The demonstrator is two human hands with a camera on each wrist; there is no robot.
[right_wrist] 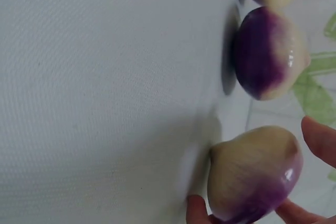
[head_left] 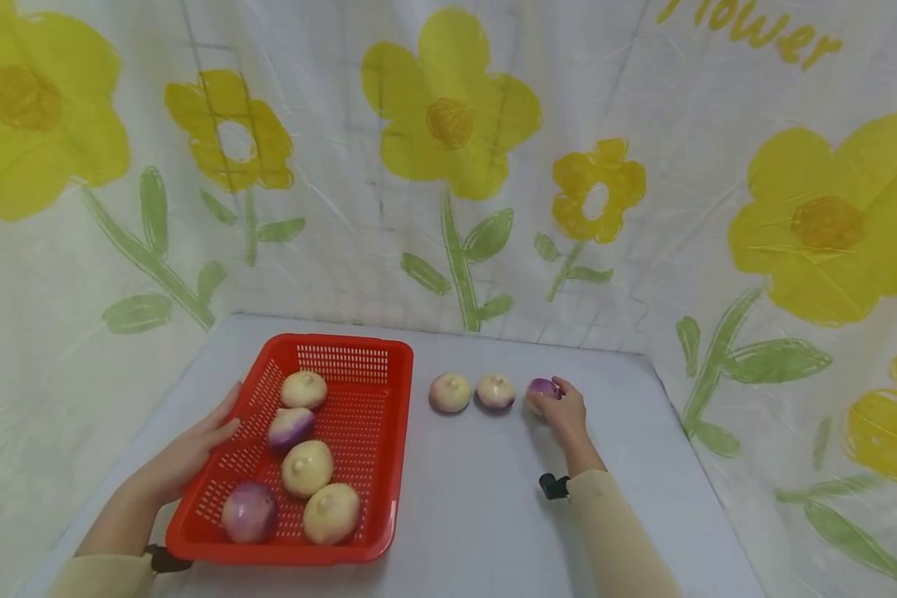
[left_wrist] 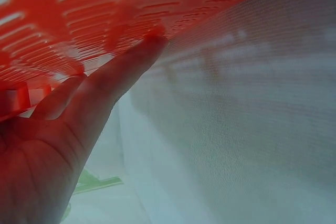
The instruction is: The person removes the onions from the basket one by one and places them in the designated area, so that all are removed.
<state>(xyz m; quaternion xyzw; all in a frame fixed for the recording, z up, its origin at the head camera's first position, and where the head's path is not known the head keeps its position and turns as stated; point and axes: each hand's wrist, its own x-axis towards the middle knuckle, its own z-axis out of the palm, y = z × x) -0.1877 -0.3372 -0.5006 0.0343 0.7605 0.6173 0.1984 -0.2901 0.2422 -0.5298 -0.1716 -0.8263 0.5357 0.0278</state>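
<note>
Flowered curtain (head_left: 329, 266) (prob. plastic) backs tbl (head_left: 478, 490) w/ basket (head_left: 399, 448).

Soft light leaves blurred shadows on the tabletop (right_wrist: 105, 66) and small glints on the vegetables (right_wrist: 270, 53).

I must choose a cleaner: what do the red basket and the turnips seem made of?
The red basket seems moulded plastic, semi-glossy: uniform colour, rows of neat slots, soft shine. The turnips look smooth and glossy; purple-to-cream skin suggests real vegetables, but bright highlights could also mean plastic models.
</note>
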